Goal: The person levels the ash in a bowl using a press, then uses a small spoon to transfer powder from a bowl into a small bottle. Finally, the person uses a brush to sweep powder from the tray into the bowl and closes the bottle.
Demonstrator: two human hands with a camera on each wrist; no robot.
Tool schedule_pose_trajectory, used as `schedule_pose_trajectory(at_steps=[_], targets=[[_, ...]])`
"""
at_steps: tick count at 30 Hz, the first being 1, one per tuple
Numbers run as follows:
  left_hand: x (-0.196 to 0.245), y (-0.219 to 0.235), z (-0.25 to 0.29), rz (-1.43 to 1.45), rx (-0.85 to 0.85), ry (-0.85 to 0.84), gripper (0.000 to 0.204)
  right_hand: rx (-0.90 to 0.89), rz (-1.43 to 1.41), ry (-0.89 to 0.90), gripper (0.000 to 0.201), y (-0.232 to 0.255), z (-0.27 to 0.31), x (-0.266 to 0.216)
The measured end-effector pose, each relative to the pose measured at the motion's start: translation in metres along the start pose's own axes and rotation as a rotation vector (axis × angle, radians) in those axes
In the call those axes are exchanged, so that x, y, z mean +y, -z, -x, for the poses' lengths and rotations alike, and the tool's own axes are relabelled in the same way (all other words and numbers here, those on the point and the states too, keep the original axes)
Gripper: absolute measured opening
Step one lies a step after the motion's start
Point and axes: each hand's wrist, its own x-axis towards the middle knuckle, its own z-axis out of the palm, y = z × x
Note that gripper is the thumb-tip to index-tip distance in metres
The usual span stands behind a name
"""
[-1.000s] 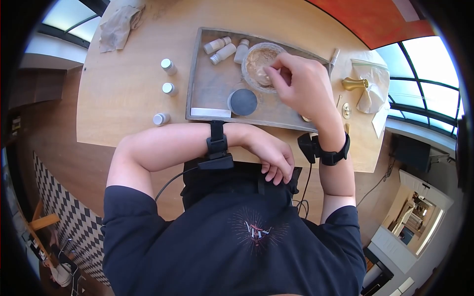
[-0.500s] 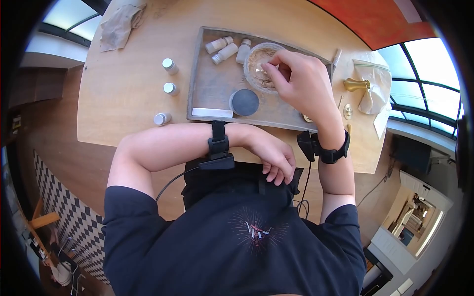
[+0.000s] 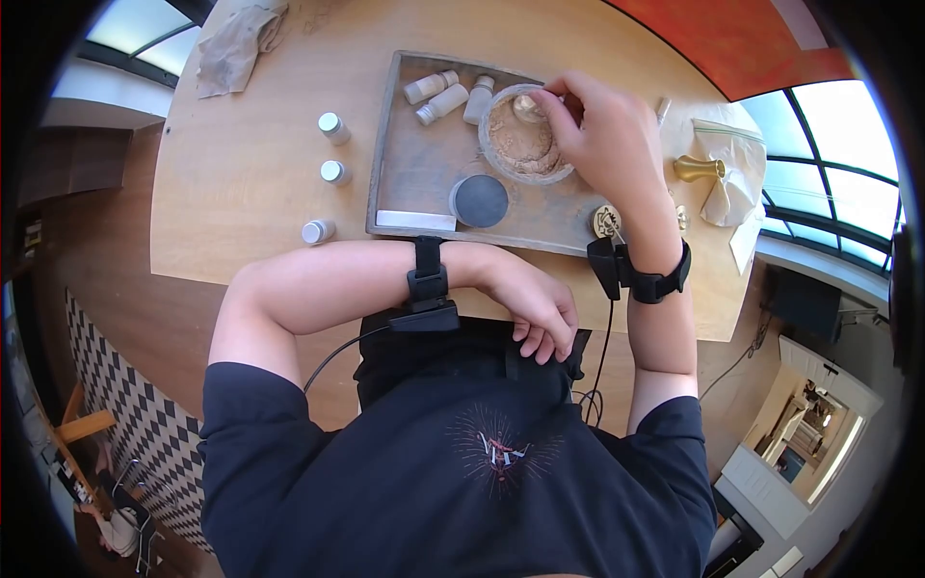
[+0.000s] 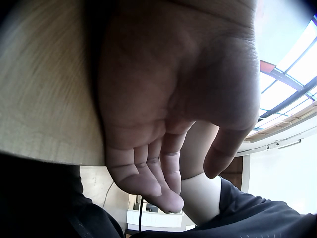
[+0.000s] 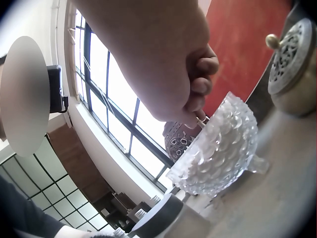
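My right hand point(image 3: 617, 135) pinches the thin handle of a small metal tool point(image 5: 202, 122) between thumb and fingers. The tool's pale, shiny rounded end point(image 3: 527, 108) sits over the far side of a glass bowl point(image 3: 485, 154). Inside the bowl lies pinkish-tan powder point(image 3: 515, 135), its surface uneven. From the right wrist view the bowl's wall looks studded, with a small foot. My left hand point(image 3: 535, 303) holds nothing and hangs with loosely bent fingers at the table's near edge, above the lap.
The bowl stands in a grey tray point(image 3: 405, 207) with a dark-lidded jar point(image 3: 480, 200), several pale bottles point(image 3: 443, 103), a white strip point(image 3: 416, 220) and a pierced-lid brass burner point(image 3: 605, 222). White-capped bottles point(image 3: 333, 128) stand left; a brass vase point(image 3: 696, 169) lies right, beside a plastic bag point(image 3: 732, 159).
My right hand has moved away from me and slightly right, carrying the tool to the bowl's far side. More powder and the brass burner show now. The left hand stays put.
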Motion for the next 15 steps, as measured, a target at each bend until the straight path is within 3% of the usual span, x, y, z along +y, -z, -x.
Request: schedule_pose_trajectory(at_steps=[9, 15], targets=[[0.002, 0.000, 0.002, 0.000, 0.010, 0.003, 0.036, -0.139, 0.021, -0.122, 0.019, 0.025, 0.014, 0.004], [0.003, -0.001, 0.001, -0.003, 0.009, 0.006, 0.035, -0.222, -0.010, -0.097, 0.018, 0.030, 0.027, -0.008]])
